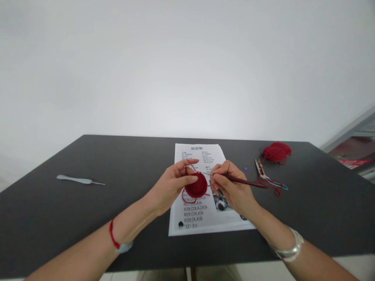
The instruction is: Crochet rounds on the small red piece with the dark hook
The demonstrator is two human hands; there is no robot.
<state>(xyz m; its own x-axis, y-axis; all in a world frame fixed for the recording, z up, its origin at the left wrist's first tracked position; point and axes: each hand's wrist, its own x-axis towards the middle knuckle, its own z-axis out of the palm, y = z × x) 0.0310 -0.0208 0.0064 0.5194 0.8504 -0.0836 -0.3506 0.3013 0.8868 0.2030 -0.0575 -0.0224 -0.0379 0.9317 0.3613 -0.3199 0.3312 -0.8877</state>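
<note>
Head view: we look down over both forearms at a dark tabletop point(52, 218), with the work held just above a printed pattern sheet point(205, 154) near the middle of the frame.

Progress: we see a finished-looking rounded section of crochet, but no join or fastened-off end. The ball of red yarn point(277, 152) at upper right remains sizeable. We cannot tell which listed row has been reached, so what is left stays unclear.

Work: the crocheted piece point(196, 185) is a small, deep-red dome of tight, even stitches. It sits at lower centre, in the left hand point(171, 185), above the sheet and not resting on it. A loose red strand point(186, 197) loops below it.

Fingers: the left fingers point(187, 166) curve around the piece and pinch it against the thumb, with the index finger raised and yarn running up to it. The right fingers point(218, 177) pinch the crochet hook point(243, 180) close to its tip, like a pen.

Things: the right hand point(231, 183) is beside the piece, with the hook's dark red handle pointing toward the upper right.

Rest: thread snips point(260, 169) with tangled red and teal strands point(277, 186) lie at right, near a small purple stitch marker point(247, 169). A grey-handled crochet hook point(76, 180) lies at left.
</note>
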